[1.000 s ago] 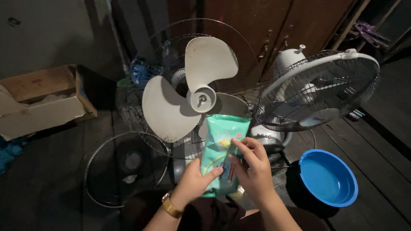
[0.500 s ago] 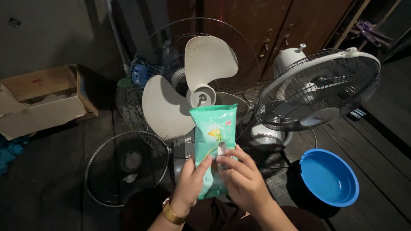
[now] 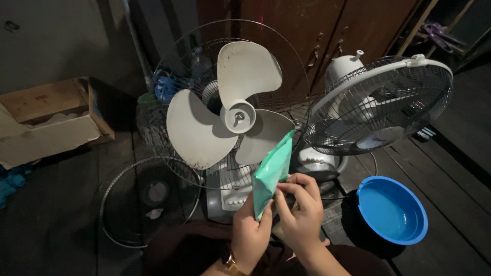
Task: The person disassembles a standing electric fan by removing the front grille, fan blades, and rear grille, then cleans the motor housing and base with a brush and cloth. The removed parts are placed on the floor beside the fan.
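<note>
Green pack (image 3: 272, 171) gripped by left hand (image 3: 251, 230); right hand (image 3: 302, 212) pinches its side, before a white fan blade (image 3: 225, 112).

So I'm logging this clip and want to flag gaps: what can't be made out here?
Head view only:
- Front of the green packet: turned edge-on.
- Right hand fingertips at the packet: too dark to tell what they pinch.
- Left hand wrist: cut by the bottom edge.
- Items behind the open fan: hidden by blades and grille.

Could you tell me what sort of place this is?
Probably a dim room at home: dark plank floor, wooden cupboard doors, and an open cardboard box beside two household fans.
</note>
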